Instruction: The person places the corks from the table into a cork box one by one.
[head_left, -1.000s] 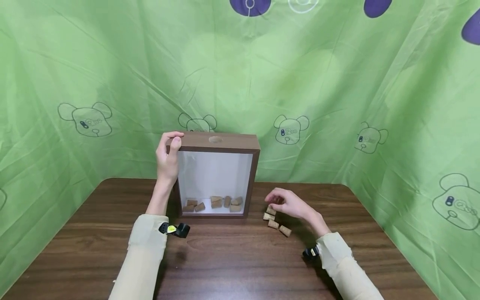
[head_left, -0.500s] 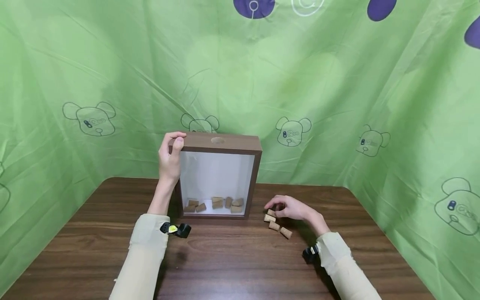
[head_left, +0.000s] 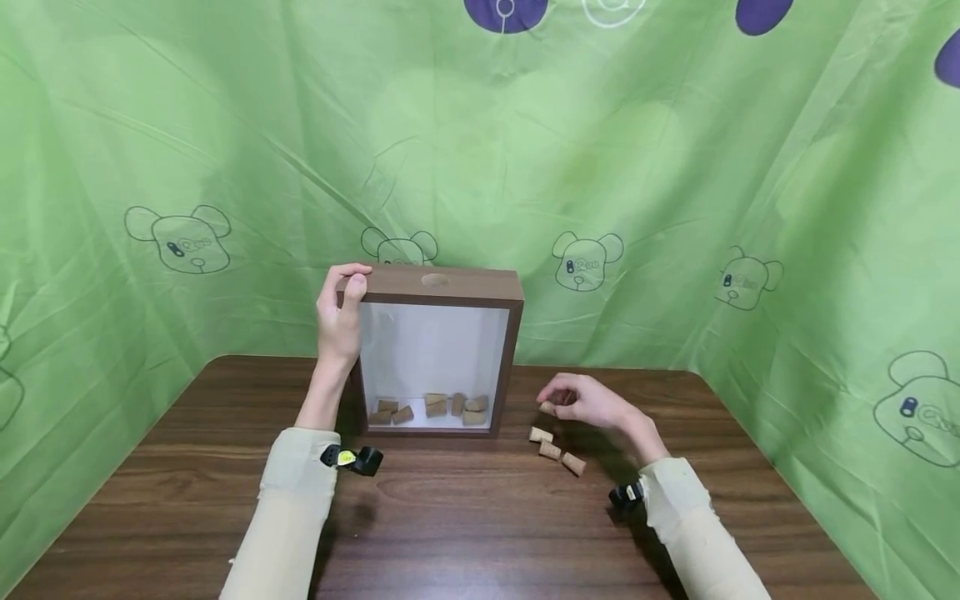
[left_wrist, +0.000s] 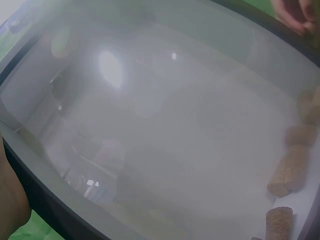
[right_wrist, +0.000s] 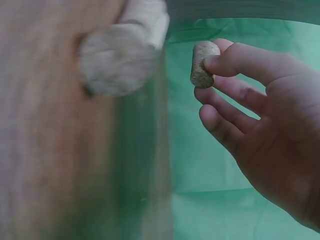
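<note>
Around the wooden table [head_left: 465, 517] hangs a green curtain [head_left: 450, 150]. On the table stands a brown box [head_left: 480, 286], gripped at its upper left corner by the left hand [head_left: 339, 325]. The right hand [head_left: 592, 404] pinches one cork [right_wrist: 200, 62]; three loose corks [head_left: 550, 450] lie nearby, perhaps eight inside the box.

Left hand [head_left: 340, 321] gripping framed box [head_left: 435, 350], right hand [head_left: 591, 402] pinching cork [head_left: 548, 407]
</note>
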